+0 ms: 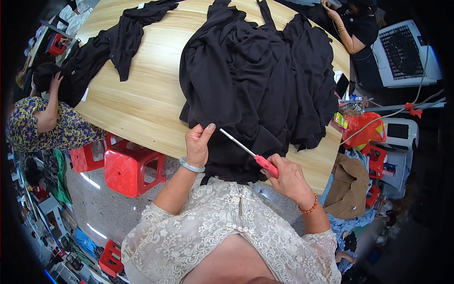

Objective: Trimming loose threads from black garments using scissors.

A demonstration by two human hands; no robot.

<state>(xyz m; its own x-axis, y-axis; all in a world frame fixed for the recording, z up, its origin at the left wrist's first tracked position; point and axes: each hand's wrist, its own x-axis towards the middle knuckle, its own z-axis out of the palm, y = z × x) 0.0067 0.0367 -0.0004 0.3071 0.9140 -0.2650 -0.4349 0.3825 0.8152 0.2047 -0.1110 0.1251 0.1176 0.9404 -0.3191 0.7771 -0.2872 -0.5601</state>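
A large heap of black cloth garments (255,71) lies on the wooden table in front of me, its near part hanging toward my lap. My left hand (197,144) is at the heap's near left edge, thumb and fingers pinched on black fabric. In my right hand (286,175) is a tool with a pink-red handle (266,165) and a straight metal shaft. The shaft slants up and left over the cloth, its tip just right of my left thumb. What the tip touches, if anything, I cannot make out.
More black garments (127,35) lie across the table (151,94) at the far left, beside a seated person (47,113). Another person (354,28) works at the far right. Red stools (127,173) stand left; a red bag (362,132) and brown cloth (347,187) are right.
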